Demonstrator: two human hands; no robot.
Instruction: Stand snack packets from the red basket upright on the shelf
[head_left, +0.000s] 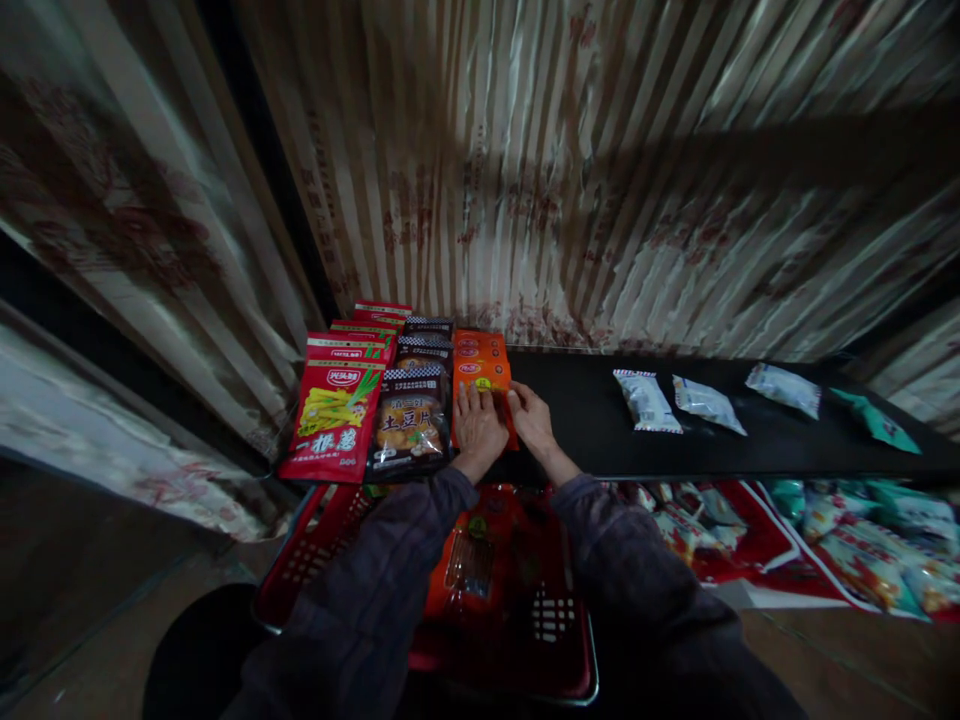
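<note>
Orange snack packets [481, 352] lie overlapped on a black shelf [570, 410]. My left hand [480, 425] rests flat on the front orange packet, fingers extended. At its right edge, my right hand [531, 412] touches the packet with its fingers stretched forward. Dark potato-snack packets [409, 420] form a column just left of the orange ones. Farther left are red packets [335, 415] with yellow and green pictures, in overlapping rows. Below the shelf edge, a red basket [551, 675] holds more orange packets [472, 560], partly hidden by my sleeves.
Small white packets [649, 400] and a green packet [877, 420] are spread along the shelf's right part. Below it are red bags [750, 535] with many small packets. Pleated patterned curtain [525, 180] hangs behind; a dark post [277, 150] stands at the left.
</note>
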